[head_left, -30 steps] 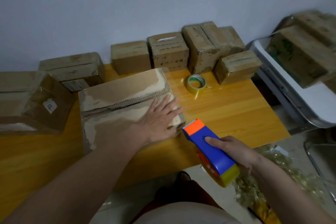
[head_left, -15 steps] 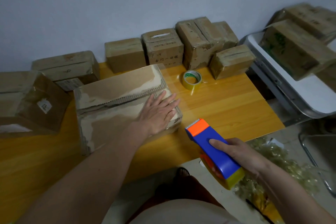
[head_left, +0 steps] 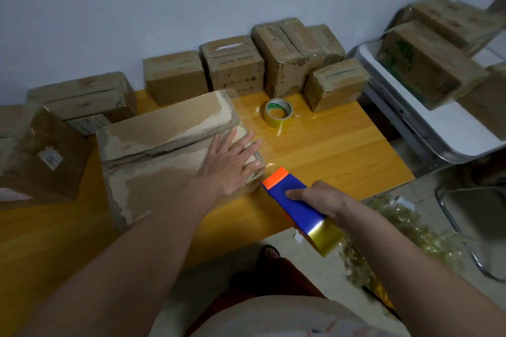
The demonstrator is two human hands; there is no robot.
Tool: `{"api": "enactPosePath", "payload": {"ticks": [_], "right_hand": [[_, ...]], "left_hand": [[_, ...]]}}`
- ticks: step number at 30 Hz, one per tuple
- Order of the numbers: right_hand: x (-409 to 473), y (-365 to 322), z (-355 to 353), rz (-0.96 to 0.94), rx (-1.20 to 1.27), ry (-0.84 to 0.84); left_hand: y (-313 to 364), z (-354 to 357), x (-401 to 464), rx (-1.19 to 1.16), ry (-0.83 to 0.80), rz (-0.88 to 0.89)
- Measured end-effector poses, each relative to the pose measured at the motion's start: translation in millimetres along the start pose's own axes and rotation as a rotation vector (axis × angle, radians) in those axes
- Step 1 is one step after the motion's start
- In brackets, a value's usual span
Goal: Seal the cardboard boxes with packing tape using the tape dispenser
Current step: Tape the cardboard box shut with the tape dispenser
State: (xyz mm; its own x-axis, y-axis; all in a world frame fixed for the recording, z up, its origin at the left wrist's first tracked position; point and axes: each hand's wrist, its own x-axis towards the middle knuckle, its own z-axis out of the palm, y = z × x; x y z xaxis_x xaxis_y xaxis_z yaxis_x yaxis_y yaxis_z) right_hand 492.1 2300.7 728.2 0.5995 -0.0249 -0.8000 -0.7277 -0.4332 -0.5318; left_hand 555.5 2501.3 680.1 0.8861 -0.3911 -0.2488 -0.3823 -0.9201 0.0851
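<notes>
Pale wall behind, orange tabletop (head_left: 328, 150) below. At left, the big cardboard box (head_left: 164, 150) lies near the front edge, its centre seam untaped; the left hand (head_left: 232, 164) presses flat on its right end, fingers spread. Just beside that end, the right hand (head_left: 325, 200) grips the blue tape dispenser (head_left: 295, 205), fingers curled round it. Best to start over the end wall, then draw along the seam. One spare tape roll (head_left: 279, 113); I count six smaller boxes on the tabletop.

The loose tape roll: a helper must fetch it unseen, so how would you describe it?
On the orange wooden table, look in front of the row of boxes along the wall. The tape roll lies flat there, right of the large box. It is the only round, yellow thing among brown boxes.
</notes>
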Motion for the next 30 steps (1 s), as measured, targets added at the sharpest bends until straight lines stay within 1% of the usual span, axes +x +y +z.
{"api": "enactPosePath", "payload": {"ticks": [1,3,5,6,8,10,12,14,16,18,20,22,25,28,29,30], "right_hand": [[6,-2,2,-0.005,-0.029,0.026],[15,-2,5,0.005,-0.191,0.065],[19,15,5,0.067,-0.361,0.093],[20,29,3,0.09,-0.384,0.119],[21,49,-3,0.067,-0.327,0.207],[17,54,-12,0.027,-0.246,0.323],[23,49,-19,-0.08,-0.193,0.449],[33,44,-24,-0.197,-0.131,0.523],[47,41,-29,-0.253,-0.049,0.515],[64,39,-30,-0.262,-0.054,0.486],[80,35,-26,-0.212,-0.155,0.48],[97,34,-17,-0.146,-0.262,0.48],[113,38,-4,-0.132,-0.413,0.479],[122,40,-5,-0.121,-0.464,0.461],[119,38,-6,-0.128,-0.451,0.492],[115,34,-7,-0.169,-0.443,0.559]], "left_hand": [[0,0,0,0.0,0.001,-0.001],[-1,0,0,-0.005,0.009,0.0],[-3,0,-1,-0.013,0.001,0.007],[-3,2,-1,-0.016,0.002,0.01],[-5,2,0,-0.007,0.012,0.006],[-4,3,1,-0.002,-0.002,0.021],[-4,5,1,0.004,0.007,0.015],[-6,5,1,-0.018,0.01,-0.001],[-7,3,0,-0.034,-0.005,-0.006],[-10,0,-3,-0.029,-0.036,0.014],[-14,0,-8,0.003,-0.034,0.046],[-16,4,-17,0.045,0.011,0.058],[-18,10,-29,0.037,0.046,0.015],[-21,11,-32,0.042,0.036,-0.006],[-22,12,-32,0.045,0.036,-0.004],[-22,12,-32,0.05,0.034,-0.003]]}}
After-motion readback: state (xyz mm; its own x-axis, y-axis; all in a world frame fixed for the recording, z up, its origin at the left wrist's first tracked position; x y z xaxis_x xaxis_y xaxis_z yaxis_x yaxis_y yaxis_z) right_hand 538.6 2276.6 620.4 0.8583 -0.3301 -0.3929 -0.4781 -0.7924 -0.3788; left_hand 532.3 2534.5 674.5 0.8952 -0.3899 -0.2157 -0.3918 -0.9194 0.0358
